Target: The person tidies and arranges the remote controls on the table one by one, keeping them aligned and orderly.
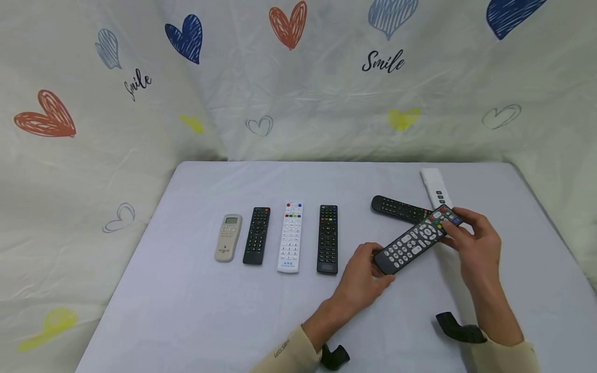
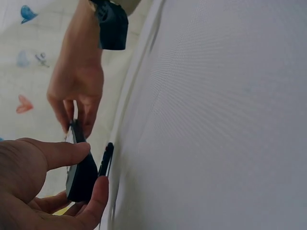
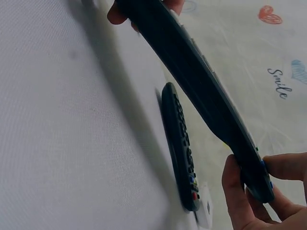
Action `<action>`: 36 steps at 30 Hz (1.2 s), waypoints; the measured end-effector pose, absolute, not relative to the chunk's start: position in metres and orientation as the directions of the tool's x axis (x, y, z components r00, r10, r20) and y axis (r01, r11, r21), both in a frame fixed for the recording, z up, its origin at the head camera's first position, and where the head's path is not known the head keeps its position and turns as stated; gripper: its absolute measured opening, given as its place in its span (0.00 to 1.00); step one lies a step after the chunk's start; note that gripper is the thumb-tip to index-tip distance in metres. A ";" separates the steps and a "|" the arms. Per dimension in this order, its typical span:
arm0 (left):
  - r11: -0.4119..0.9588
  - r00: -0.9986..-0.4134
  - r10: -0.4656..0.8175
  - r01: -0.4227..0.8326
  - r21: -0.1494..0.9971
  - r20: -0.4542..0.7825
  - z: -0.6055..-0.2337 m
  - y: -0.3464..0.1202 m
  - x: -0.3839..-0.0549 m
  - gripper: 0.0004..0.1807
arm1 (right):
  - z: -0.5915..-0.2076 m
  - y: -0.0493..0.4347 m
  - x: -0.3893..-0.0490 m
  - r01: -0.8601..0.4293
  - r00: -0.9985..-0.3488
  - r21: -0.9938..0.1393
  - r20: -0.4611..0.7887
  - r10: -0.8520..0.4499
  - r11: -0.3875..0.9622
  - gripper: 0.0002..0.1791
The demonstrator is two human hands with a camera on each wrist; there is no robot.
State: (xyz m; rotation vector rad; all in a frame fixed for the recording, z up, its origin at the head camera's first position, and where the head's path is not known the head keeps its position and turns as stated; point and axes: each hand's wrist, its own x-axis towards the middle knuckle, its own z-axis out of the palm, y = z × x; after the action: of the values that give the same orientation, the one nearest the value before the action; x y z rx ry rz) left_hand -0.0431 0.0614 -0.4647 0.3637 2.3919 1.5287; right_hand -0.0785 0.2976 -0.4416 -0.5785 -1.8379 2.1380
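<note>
Left grip point(image 1: 360, 277) and right grip point(image 1: 479, 246) clamp the raised remote point(image 1: 412, 242); slipping could drop it onto the black remote point(image 1: 398, 208) behind.

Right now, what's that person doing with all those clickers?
Someone is holding a big black remote above the white table. The left hand grips its nearer end and the right hand its farther end. In a row to the left lie a beige remote, a small black remote, a white remote and a long black remote. Beyond the held one lie a rounded black remote and another white remote.
</note>
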 end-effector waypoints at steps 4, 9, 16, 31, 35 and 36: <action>0.412 -0.925 0.377 0.116 0.904 -0.053 -0.466 0.060 -0.040 0.37 | -0.442 0.294 -0.080 0.076 -0.896 -0.990 -0.121 0.428 -0.121 0.21; 0.410 -0.919 0.393 0.148 0.900 -0.028 -0.469 0.058 -0.037 0.40 | -0.442 0.290 -0.081 0.076 -0.912 -0.994 -0.104 0.397 -0.085 0.23; 0.416 -0.917 0.398 0.162 0.895 -0.019 -0.473 0.056 -0.031 0.40 | -0.444 0.285 -0.083 0.095 -0.924 -0.995 -0.099 0.369 -0.027 0.20; 0.444 -0.921 0.390 0.182 0.877 -0.006 -0.474 0.054 -0.031 0.43 | -0.444 0.275 -0.088 0.098 -0.938 -0.991 -0.060 0.341 0.095 0.25; 0.442 -0.917 0.397 0.215 0.871 0.025 -0.473 0.053 -0.031 0.44 | -0.443 0.273 -0.089 0.092 -0.950 -0.986 -0.044 0.309 0.142 0.26; 0.443 -0.917 0.398 0.219 0.869 0.029 -0.473 0.053 -0.031 0.44 | -0.442 0.273 -0.089 0.091 -0.953 -0.983 -0.038 0.301 0.162 0.26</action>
State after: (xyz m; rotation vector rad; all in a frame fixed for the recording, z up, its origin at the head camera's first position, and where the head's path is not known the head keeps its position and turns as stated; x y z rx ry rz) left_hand -0.0308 0.0528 -0.4731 0.5431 2.5109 1.4725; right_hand -0.0888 0.2730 -0.4422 -0.3856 -2.2629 1.8940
